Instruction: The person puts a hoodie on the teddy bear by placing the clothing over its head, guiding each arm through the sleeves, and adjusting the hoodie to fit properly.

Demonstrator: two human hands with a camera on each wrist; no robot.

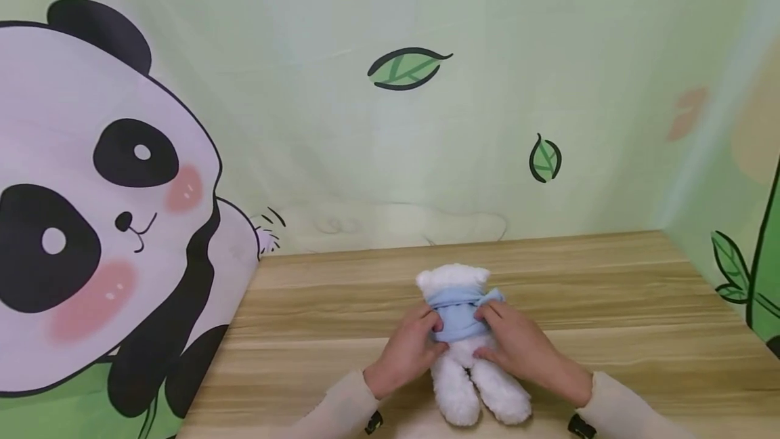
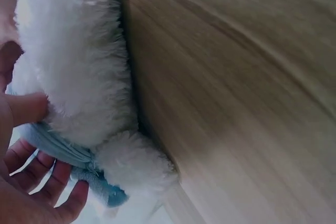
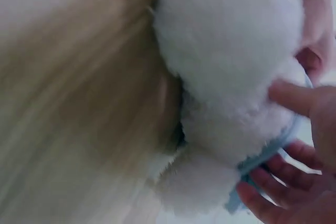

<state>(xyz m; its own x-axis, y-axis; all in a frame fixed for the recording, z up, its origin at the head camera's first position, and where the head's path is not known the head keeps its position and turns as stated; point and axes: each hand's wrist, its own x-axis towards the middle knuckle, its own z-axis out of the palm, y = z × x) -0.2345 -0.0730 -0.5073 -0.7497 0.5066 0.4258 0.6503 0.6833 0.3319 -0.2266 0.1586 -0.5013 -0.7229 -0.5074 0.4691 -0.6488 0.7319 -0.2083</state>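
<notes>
A fluffy white teddy bear lies on the wooden table, ears at the far end and legs toward me. A light blue shirt is bunched around its upper body, close under the head. My left hand grips the shirt at the left side; in the left wrist view its thumb presses on white fur while the fingers curl at the blue cloth. On the opposite side, my right hand pinches a raised fold of the shirt, its thumb resting against the bear's body. The bear's arms are mostly hidden.
The wood-grain table extends around the bear to a pale green backdrop behind it. A large panda is printed on the backdrop at left. Cream sleeves with dark straps cover both wrists.
</notes>
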